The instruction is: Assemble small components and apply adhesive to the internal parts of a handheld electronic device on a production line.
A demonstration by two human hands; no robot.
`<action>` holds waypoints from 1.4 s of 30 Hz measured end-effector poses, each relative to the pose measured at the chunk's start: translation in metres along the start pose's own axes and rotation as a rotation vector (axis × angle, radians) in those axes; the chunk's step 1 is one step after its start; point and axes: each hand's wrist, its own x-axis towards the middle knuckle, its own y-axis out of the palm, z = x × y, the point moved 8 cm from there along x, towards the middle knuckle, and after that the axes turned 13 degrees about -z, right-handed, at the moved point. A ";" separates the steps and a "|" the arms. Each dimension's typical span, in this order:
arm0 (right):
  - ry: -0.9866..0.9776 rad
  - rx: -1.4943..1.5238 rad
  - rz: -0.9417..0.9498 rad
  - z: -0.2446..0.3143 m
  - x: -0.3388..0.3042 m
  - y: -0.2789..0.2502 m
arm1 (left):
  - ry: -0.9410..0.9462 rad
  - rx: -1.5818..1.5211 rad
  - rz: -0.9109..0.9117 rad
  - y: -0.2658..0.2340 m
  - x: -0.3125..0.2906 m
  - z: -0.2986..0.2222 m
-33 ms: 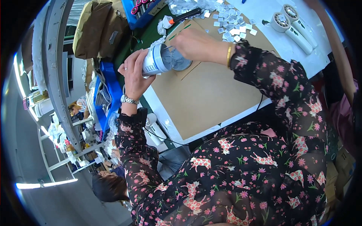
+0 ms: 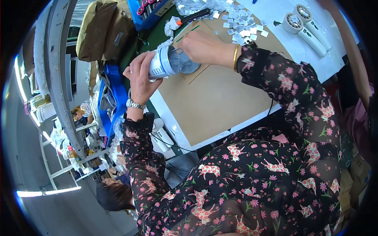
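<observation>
White tub (image 2: 158,66), loose square tiles (image 2: 241,26), handheld fans (image 2: 312,41)

Black floral sleeves (image 2: 289,80), gold bangle (image 2: 236,57)

Brown paper packaging (image 2: 94,33) sits upper left, a blue bin (image 2: 120,89) left of centre, a lit tube (image 2: 61,192) lower left, cardboard boxes (image 2: 356,173) lower right.

Brightly and coolly lit across the upper centre, dimmer around the cartons (image 2: 357,169) at lower right. Burns out to white along the tube light (image 2: 29,194) at lower left. Glints off the silvery tiles (image 2: 239,28) at top centre. Bends strongly toward the blue-fringed rim, black at the corners. Sharp mid-frame, softer at far left.
</observation>
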 end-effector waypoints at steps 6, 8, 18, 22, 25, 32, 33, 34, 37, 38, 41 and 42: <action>0.095 0.001 0.120 -0.011 -0.020 -0.001 | 0.020 0.011 -0.003 -0.001 -0.002 0.001; 0.078 0.012 0.074 -0.007 -0.015 0.003 | 0.022 0.014 0.001 -0.001 -0.005 0.002; -0.022 -0.140 0.120 -0.001 -0.021 0.007 | 0.036 0.048 0.022 0.000 -0.004 -0.003; 0.054 0.066 0.010 0.004 -0.019 -0.013 | 0.037 0.055 0.013 -0.003 -0.004 -0.002; 0.038 0.147 0.029 0.008 -0.018 0.022 | 0.037 0.028 -0.010 0.000 -0.001 -0.006; -0.225 -0.185 0.171 0.009 -0.037 0.021 | 0.045 0.055 0.011 0.000 -0.012 0.001; -0.210 -0.238 0.173 0.001 -0.041 0.015 | 0.042 0.068 0.028 0.001 -0.015 0.002; -0.190 -0.295 0.174 -0.004 -0.042 0.009 | 0.043 0.075 0.044 0.003 -0.016 0.002; -0.077 -0.146 0.113 0.005 -0.027 0.005 | 0.044 0.079 0.060 0.007 -0.017 0.001; -0.023 -0.071 0.082 0.007 -0.021 0.005 | 0.044 0.076 0.060 0.008 -0.018 0.000; -0.009 -0.003 0.130 0.014 -0.013 0.028 | 0.045 0.062 0.047 0.006 -0.013 -0.003; -0.004 0.033 0.157 0.014 -0.014 0.035 | 0.038 0.051 0.035 0.004 -0.012 -0.003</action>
